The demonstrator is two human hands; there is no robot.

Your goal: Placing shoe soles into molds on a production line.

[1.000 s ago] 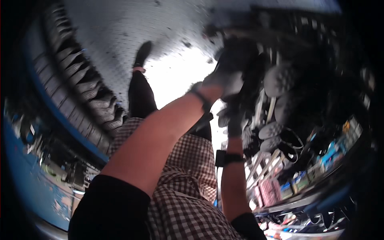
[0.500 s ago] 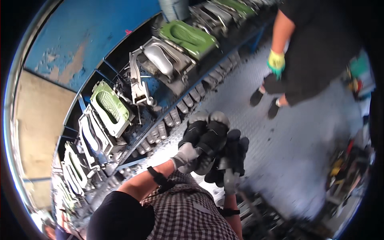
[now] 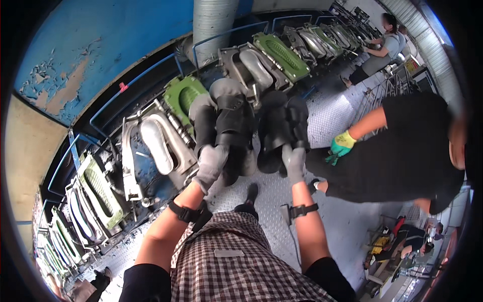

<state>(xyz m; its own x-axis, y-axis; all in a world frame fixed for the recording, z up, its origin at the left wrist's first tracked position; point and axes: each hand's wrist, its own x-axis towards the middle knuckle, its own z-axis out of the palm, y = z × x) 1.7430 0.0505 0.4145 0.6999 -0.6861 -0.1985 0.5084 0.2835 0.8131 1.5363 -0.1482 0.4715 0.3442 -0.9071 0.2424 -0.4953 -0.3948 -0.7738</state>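
My left hand, in a grey glove, grips a bundle of black boots with rounded grey ends pointing away from me. Beside it my right hand, gloved the same way, holds a second bunch of dark boots. Both bunches are held up in front of me, with a narrow gap between them. Where the fingers close on the boots is partly hidden. Just left of the boots lies an opened metal shoe mould with a silver foot-shaped form; a green sole plate is partly behind the boots.
More moulds with green plates line the curved bench on the left and far side, behind a blue rail. A person in black with a yellow-green glove stands close on my right. Another person sits farther back. Textured metal floor lies below.
My view has swung and my arms have stretched forward. The boots, bunched together before, are now in two separate bunches nearer the moulds. The person in black appears closer on the right.
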